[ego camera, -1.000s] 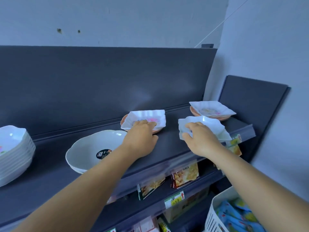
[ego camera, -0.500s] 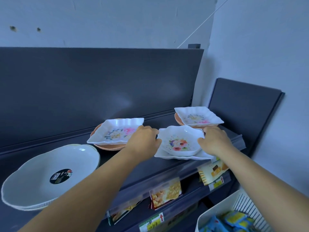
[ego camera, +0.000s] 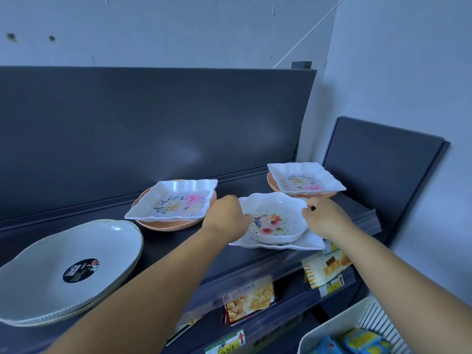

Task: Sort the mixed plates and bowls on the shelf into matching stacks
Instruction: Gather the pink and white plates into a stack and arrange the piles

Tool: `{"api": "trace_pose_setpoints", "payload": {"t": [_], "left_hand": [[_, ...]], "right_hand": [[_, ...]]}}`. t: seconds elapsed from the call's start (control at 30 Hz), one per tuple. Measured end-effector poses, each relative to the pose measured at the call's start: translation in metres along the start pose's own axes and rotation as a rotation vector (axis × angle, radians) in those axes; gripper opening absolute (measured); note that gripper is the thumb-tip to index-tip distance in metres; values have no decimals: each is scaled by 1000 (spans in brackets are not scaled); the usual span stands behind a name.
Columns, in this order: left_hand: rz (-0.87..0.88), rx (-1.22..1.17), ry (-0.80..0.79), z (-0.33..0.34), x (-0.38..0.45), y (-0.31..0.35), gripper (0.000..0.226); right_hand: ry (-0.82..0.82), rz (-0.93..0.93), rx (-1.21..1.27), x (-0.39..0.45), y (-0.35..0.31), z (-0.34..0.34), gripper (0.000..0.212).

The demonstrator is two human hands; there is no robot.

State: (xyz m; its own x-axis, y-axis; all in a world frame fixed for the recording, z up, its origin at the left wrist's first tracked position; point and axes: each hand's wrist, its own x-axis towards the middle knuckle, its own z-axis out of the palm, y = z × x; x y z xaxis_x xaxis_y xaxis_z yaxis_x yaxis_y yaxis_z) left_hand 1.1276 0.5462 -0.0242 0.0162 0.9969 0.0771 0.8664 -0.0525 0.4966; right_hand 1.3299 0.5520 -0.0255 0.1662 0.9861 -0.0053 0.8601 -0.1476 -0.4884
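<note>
Head view of a dark shelf [ego camera: 178, 251] bearing mixed dishes. At centre, a scalloped floral bowl [ego camera: 274, 221] sits on a white square plate [ego camera: 306, 245] near the shelf's front edge. The left hand [ego camera: 226, 217] grips the bowl's rim at its 9 o'clock side, fingers curled over the edge; the right hand [ego camera: 325, 217] grips the rim at its 3 o'clock side, fingers likewise curled, thumb tip on the rim. Whether the bowl rests fully on the plate or is lifted slightly cannot be told. At 10 o'clock from the bowl, a square floral dish [ego camera: 173, 203] lies on a round orange plate [ego camera: 163, 224]. At 1 o'clock from the bowl, a second square floral dish [ego camera: 305, 178] lies on another orange plate [ego camera: 272, 181], close to the shelf's back panel [ego camera: 153, 123]. At 8 o'clock, well apart from the bowl, a stack of large white plates [ego camera: 76, 264] carries a black round label [ego camera: 81, 270] on its top plate. Below the shelf, snack packets [ego camera: 249, 298] hang behind price tags [ego camera: 224, 342]; a white basket [ego camera: 339, 325] of blue packets [ego camera: 362, 341] stands at 5 o'clock.
</note>
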Motion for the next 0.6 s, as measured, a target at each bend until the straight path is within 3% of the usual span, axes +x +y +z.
{"api": "trace_pose_setpoints", "payload": {"t": [0.13, 0.23, 0.4, 0.6], "left_hand": [[-105, -93, -21, 2, 4, 4, 29], [-151, -151, 8, 0, 7, 4, 14], [-138, -185, 87, -16, 8, 0, 14], [-152, -162, 198, -41, 5, -19, 18]], "right_hand": [[-18, -22, 138, -6, -2, -1, 16], [-16, 4, 237, -14, -4, -2, 24], [-5, 108, 272, -17, -1, 3, 36], [-94, 88, 241, -29, -3, 9, 25]]}}
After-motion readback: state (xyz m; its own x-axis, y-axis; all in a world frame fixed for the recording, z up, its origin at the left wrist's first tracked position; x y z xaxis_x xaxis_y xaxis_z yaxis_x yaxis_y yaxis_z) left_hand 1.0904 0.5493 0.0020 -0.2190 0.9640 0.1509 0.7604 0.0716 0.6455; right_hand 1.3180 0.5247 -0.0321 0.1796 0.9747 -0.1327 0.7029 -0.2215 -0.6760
